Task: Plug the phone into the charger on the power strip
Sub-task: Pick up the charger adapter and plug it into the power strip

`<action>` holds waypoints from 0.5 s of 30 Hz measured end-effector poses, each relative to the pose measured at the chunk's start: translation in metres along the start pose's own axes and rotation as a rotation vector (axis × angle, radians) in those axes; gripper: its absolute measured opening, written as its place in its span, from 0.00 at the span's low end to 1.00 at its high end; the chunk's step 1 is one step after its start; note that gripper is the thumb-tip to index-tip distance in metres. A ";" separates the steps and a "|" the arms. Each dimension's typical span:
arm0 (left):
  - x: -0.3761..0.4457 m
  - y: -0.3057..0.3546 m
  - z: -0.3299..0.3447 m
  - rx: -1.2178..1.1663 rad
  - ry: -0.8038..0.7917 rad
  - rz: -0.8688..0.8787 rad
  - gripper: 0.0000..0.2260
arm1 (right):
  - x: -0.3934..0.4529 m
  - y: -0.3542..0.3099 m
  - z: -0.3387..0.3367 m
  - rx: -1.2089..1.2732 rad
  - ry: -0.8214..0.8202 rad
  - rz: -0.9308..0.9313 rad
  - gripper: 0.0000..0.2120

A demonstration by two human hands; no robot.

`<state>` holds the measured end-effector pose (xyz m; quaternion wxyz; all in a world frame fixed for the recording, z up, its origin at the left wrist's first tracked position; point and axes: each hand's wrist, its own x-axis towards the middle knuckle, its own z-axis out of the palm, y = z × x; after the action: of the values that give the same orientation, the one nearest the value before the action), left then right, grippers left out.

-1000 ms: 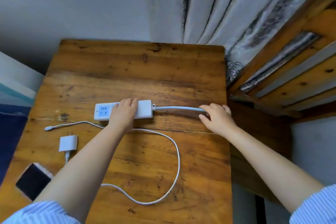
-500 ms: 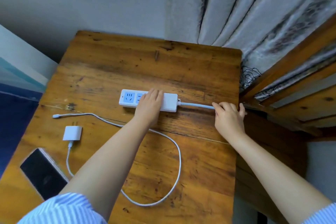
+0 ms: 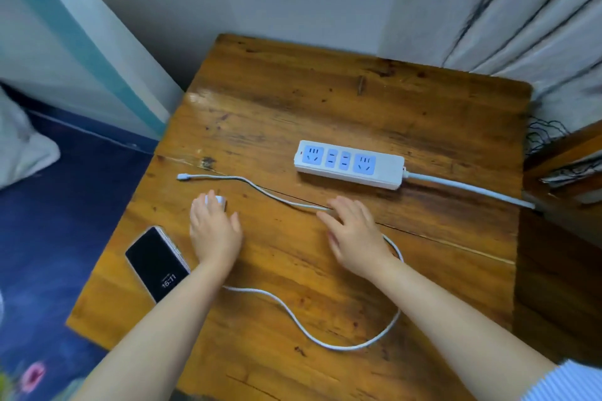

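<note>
A white power strip (image 3: 348,163) with blue sockets lies on the wooden table (image 3: 423,114), with nothing plugged in. Its thick cord (image 3: 469,189) runs off to the right. My left hand (image 3: 213,231) lies over the small white charger (image 3: 219,200), fingertips touching it and most of it hidden. My right hand (image 3: 355,233) is spread flat on the thin white cable (image 3: 293,312), which loops across the near table. The cable's free plug end (image 3: 183,176) rests at the left. The phone (image 3: 158,262) lies face up at the left edge, screen lit, untouched.
A grey curtain (image 3: 521,10) hangs behind the table's far right corner. Wooden furniture (image 3: 566,172) stands against the right side. Dark blue bedding (image 3: 49,238) lies below the table's left edge.
Both hands have left the power strip and its cord and come back toward me. The left now lies on the charger, the right on the thin cable. The view has swung left.
</note>
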<state>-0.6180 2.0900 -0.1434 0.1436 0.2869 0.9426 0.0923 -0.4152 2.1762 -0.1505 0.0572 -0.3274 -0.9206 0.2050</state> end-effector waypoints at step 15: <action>-0.015 0.023 0.003 -0.201 -0.548 0.165 0.24 | -0.014 0.021 0.002 0.173 -0.197 0.135 0.18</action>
<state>-0.5932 2.1004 -0.1374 0.4123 0.3609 0.8285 0.1157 -0.3927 2.1821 -0.1605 -0.0196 -0.3608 -0.8765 0.3180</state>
